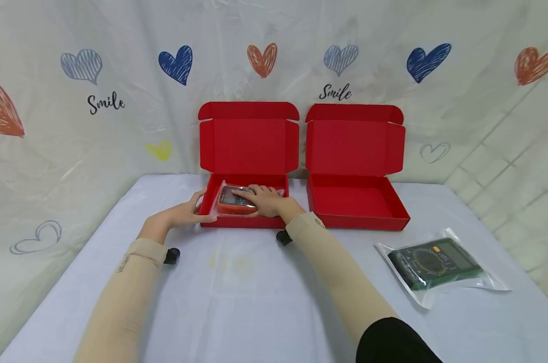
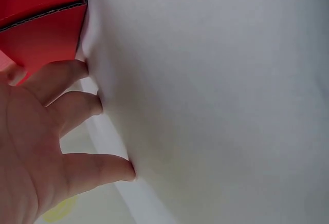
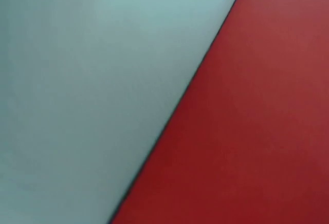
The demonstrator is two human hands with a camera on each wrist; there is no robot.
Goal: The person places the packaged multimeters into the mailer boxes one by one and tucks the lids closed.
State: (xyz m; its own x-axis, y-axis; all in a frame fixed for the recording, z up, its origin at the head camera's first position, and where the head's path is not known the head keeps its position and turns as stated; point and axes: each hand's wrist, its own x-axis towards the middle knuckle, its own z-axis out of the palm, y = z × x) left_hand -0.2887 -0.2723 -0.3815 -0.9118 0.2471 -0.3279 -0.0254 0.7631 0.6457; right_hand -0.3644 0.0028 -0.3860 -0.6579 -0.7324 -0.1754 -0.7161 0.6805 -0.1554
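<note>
An orange-edged multimeter (image 1: 235,200) in a clear plastic bag lies inside the left red box (image 1: 247,222), whose lid stands up. Across the meter's right part lies my right hand (image 1: 268,201), index finger over its face and thumb towards the near side. My left hand (image 1: 183,212) is at the box's left front corner, with the thumb by the front wall. In the left wrist view, the left hand's spread fingers (image 2: 97,172) touch the white cloth beside the box. No part of the right hand shows in the right wrist view, only cloth and red cardboard (image 3: 247,131).
To the right stands a second red box (image 1: 355,194) with its lid up and nothing visible inside. A dark multimeter with green edges (image 1: 433,262) lies in a clear bag at the right of the white-covered table (image 1: 237,307). A heart-patterned curtain (image 1: 119,146) hangs behind.
</note>
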